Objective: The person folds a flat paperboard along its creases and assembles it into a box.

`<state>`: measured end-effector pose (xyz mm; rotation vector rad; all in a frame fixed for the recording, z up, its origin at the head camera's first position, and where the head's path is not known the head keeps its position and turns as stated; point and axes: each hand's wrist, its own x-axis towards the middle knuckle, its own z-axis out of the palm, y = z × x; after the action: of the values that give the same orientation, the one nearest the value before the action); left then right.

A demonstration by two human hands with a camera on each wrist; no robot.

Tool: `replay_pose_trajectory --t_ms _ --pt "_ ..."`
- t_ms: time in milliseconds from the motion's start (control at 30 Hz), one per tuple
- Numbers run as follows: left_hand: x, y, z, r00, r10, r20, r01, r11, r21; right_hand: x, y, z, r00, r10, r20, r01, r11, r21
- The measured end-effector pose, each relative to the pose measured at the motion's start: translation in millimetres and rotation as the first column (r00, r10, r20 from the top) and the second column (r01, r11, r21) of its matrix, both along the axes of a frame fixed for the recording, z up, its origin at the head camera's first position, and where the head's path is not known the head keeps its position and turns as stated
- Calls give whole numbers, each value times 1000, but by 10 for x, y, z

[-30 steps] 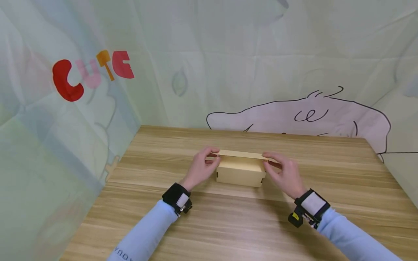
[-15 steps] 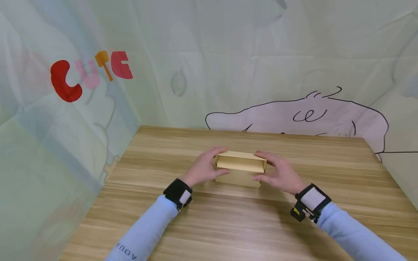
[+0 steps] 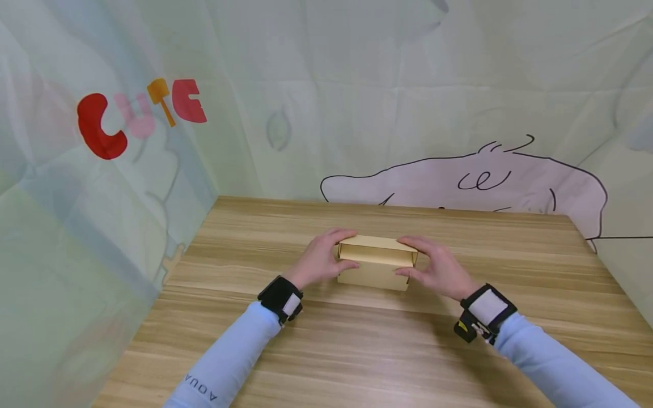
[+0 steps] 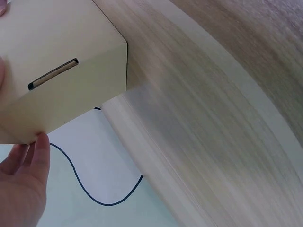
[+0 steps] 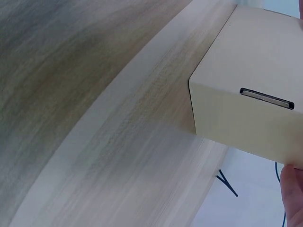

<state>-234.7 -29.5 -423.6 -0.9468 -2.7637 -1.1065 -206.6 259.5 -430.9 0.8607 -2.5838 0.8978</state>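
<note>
A small pale wooden box (image 3: 374, 275) stands on the table in the head view, its long front side towards me and a gap between its front wall and top panel (image 3: 380, 242). At its left end my left hand (image 3: 318, 260) grips it, thumb on the front wall and fingers over the top. My right hand (image 3: 441, 269) holds the right end the same way. The left wrist view shows a slot in the box (image 4: 94, 75) and the fingertips of my left hand (image 4: 28, 179) against an edge. Fingers of my right hand (image 5: 293, 194) touch the box in the right wrist view.
The wood-grain table (image 3: 326, 351) reaches back to a printed cloth backdrop (image 3: 306, 113) with a cartoon figure. Another cloth side with coloured letters hangs at the left. Black straps with small devices (image 3: 280, 300) sit on both wrists.
Both hands have gone from pinching the ends of the top panel to gripping the box ends, thumbs lowered onto the front wall. The box's side walls now show beside the gap.
</note>
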Motion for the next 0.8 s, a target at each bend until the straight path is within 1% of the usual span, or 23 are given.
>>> replay_pose_trajectory --t_ms 133,267,400,533,633,800 --pt "-8 14 -4 1000 4 15 -4 1000 -1 -10 -3 3 1000 -1 -19 1 1000 4" --pt "-12 24 2 1000 4 16 -4 1000 -4 -20 -5 2 1000 -5 -28 5 1000 4" --pt "3 37 15 1000 0 -4 0 1000 -9 -28 -7 -10 999 -13 -30 13 1000 1" --pt "11 44 -2 999 2 -42 -3 1000 -26 -30 -6 -14 999 -19 -32 19 1000 -6" --pt "13 42 -23 998 2 -69 -5 999 -46 -25 -6 -16 999 -19 -32 19 1000 -12" --pt "25 39 -43 996 6 -87 -14 996 -90 -18 -5 -26 1000 -9 -19 8 1000 -20"
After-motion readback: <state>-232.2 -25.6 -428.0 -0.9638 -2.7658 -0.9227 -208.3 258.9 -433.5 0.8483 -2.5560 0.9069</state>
